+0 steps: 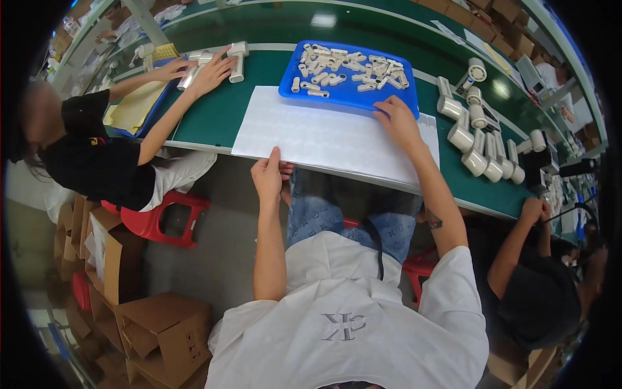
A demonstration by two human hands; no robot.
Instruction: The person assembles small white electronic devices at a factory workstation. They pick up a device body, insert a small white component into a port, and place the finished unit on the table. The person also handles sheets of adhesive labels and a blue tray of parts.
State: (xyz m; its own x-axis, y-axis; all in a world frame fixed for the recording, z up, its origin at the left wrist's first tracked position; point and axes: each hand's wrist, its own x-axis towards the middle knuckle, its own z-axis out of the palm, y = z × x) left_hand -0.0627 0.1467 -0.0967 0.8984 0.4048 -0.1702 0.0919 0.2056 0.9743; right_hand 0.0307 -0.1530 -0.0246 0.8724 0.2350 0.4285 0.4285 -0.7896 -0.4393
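Observation:
A large white sheet [311, 133] lies on the green workbench and reaches its front edge. My left hand [267, 176] is closed at the sheet's near edge, thumb on top and fingers curled below. A blue tray [350, 104] rests over the far part of the sheet, holding many small off-white plastic parts [327, 61]. My right hand [396, 122] grips the tray's near rim toward its right corner, with thumb and fingers together. Part of its grip is hidden under the hand.
White handheld appliance bodies [476, 159] stand in rows at the right. A co-worker at the left handles similar white pieces [238, 65] beside yellow sheets [136, 110]. Another person's hands [534, 211] are at the right bench edge. Cardboard boxes [165, 330] and a red stool [172, 217] stand on the floor.

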